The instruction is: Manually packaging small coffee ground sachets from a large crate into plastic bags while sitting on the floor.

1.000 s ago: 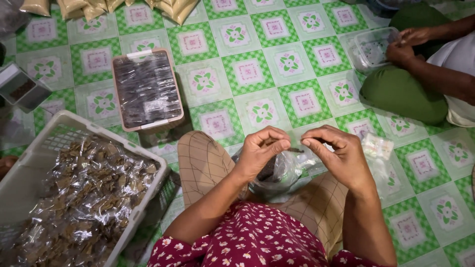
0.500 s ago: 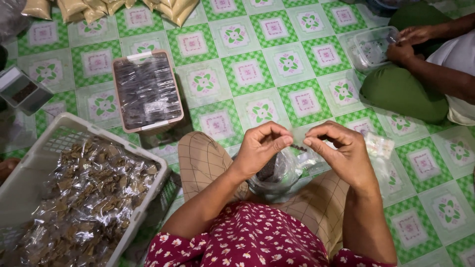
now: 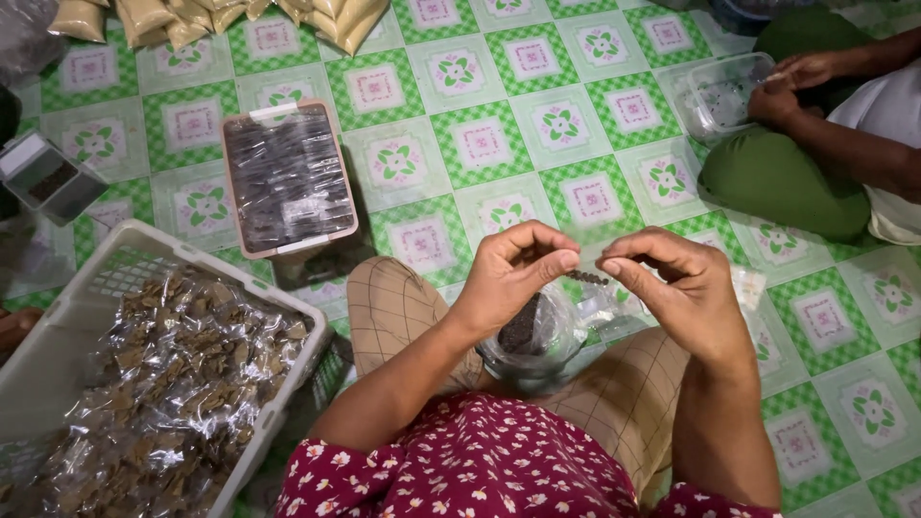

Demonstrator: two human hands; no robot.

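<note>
Your hands have risen a little since a second ago and now sit slightly farther apart, with the small dark strip stretched out more plainly between them. You hold your left hand (image 3: 508, 278) with thumb and forefinger pinched together on the left end of that dark strip (image 3: 587, 277), the other fingers curled in above. Your right hand (image 3: 686, 293) pinches the strip's right end in the same way, fingertips closed on it. The strip hangs level between both pinches, above your lap.

Just below your left hand, a clear plastic bag (image 3: 535, 336) holding dark contents rests in your lap, between your knees in the checked tan trousers. A few more clear wrappers (image 3: 746, 285) lie on the floor just beyond your right hand.

On your left stands a white plastic basket (image 3: 115, 273), filled with small clear packets of brown pieces. Beyond it, on the green and white patterned floor mat (image 3: 480, 144), lies a pink-rimmed tray (image 3: 288, 177) covered with dark strips under clear film. A small grey box (image 3: 48, 177) sits at the far left edge, and tan filled bags (image 3: 230, 14) lie along the top.

At upper right another person in green sits with hands at a clear plastic container (image 3: 720, 91), well apart from you.
</note>
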